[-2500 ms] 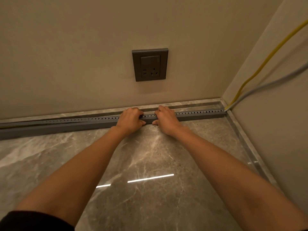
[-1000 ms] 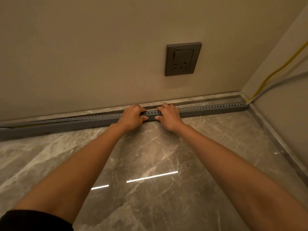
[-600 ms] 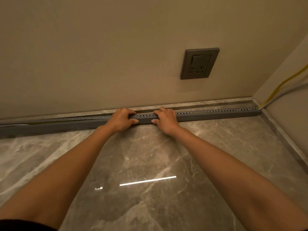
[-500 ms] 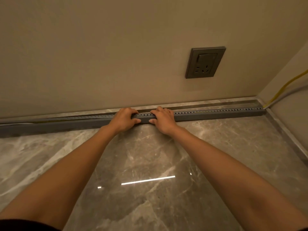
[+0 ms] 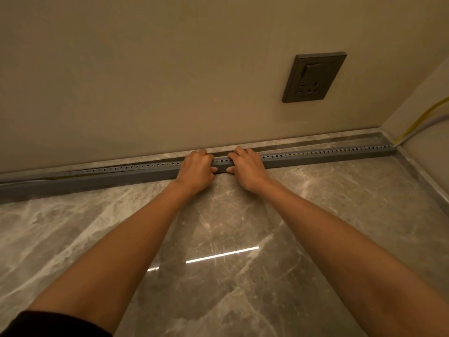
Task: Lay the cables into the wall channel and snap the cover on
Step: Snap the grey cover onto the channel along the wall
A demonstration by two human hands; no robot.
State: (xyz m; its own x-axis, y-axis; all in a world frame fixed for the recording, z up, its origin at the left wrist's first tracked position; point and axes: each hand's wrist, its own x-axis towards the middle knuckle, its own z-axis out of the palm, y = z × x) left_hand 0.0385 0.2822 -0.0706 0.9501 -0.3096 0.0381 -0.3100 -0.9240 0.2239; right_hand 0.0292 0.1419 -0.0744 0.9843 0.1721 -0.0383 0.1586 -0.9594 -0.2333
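1. The left hand (image 5: 195, 171) is curled over the grey channel (image 5: 315, 158), fingers hooked on its top edge and thumb against the front face, so it's gripped.
2. The right hand (image 5: 246, 168) is clamped on the channel the same way, just beside the left, with a short bit of the perforated top seen between them.
3. The channel is laid along the foot of the wall on the marble floor (image 5: 218, 276), run into the right corner.
4. A socket (image 5: 313, 77) is set in the wall up right.
5. Yellow and grey cables (image 5: 413, 128) are fed into the channel's end at the corner.
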